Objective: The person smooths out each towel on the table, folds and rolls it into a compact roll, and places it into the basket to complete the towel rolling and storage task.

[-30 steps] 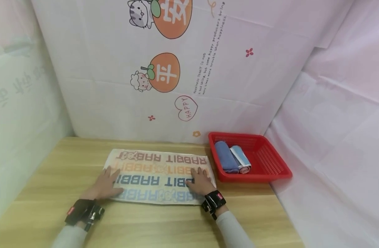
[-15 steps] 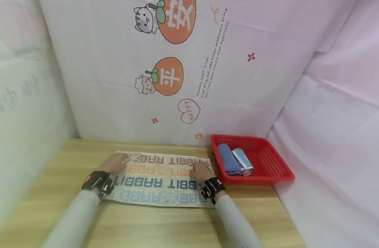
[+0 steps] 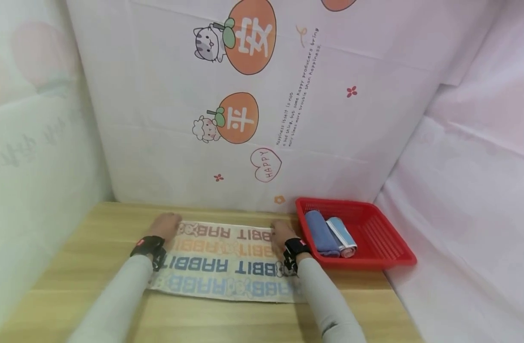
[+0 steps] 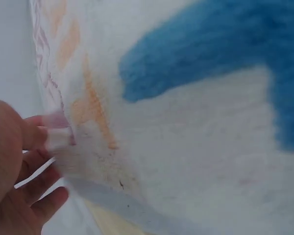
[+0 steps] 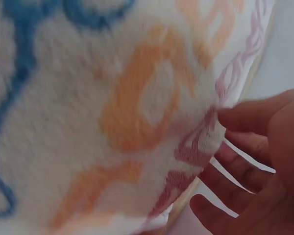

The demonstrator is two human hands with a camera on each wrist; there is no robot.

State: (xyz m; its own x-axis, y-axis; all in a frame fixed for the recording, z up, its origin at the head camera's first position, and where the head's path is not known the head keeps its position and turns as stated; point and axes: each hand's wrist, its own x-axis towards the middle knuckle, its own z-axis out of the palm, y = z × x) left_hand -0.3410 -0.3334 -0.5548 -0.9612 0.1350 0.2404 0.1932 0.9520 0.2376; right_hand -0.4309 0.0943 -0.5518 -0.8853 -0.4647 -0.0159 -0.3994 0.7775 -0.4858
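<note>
A cream towel [image 3: 221,274] printed with rows of RABBIT lettering lies spread on the wooden table. My left hand [image 3: 166,226] is at its far left corner. In the left wrist view, the thumb and forefinger of that hand [image 4: 24,171] pinch the towel's edge, the other fingers behind it. At the far right corner is my right hand [image 3: 282,233]. The right wrist view shows this hand [image 5: 264,161] pinching the edge beside the dark red letters, its remaining fingers loosely spread. Both wrists wear black straps.
A red plastic basket [image 3: 373,263] stands right of the towel, close to my right hand. Inside it are a rolled blue cloth [image 3: 321,234] and a light blue and pink roll [image 3: 342,236]. A printed white sheet [image 3: 167,162] hangs behind the wooden table [image 3: 193,324].
Both hands have gone from lying on the towel to its far corners, where they now pinch the edge. The head view has tilted up slightly. The basket's contents look unchanged.
</note>
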